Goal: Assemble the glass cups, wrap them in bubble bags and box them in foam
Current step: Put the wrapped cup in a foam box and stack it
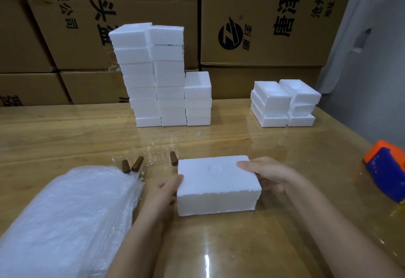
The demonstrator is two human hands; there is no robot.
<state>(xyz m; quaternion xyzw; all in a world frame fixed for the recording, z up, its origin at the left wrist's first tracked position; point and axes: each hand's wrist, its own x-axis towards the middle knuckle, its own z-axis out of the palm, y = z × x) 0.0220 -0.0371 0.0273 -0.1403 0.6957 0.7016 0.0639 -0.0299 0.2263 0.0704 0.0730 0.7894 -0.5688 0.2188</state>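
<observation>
Two hands: both hold the foam box [217, 185]. The left hand [166, 192] clasps its left end with the thumb on the top edge, and the right hand [267, 176] clasps its right end with the thumb laid on the top near the far corner.
Foam box: closed, resting on the tabletop [241, 244] between the hands, with a ragged seam running along its near face.
Glass cups [149, 155]: three clear cups with brown handles sit unwrapped just beyond the foam box's far left corner.
Bubble bags [72, 212]: a thick pile lying left of the foam box.
Closed foam stacks [157, 76]: three columns well beyond the foam box.
Open foam halves [285, 104]: two short stacks beyond and to the right of the foam box.
Tape dispenser [388, 172]: orange and blue, well to the right of the foam box.
Step in hand: probably seating the lid, or lifting the box to stack it. I cannot tell whether a cup is inside.
Doing it well: press evenly at both ends so the seam closes all round. Keep the squeeze light, since foam crumbles. Lift it level and steer wide of the cups at the far left corner.
</observation>
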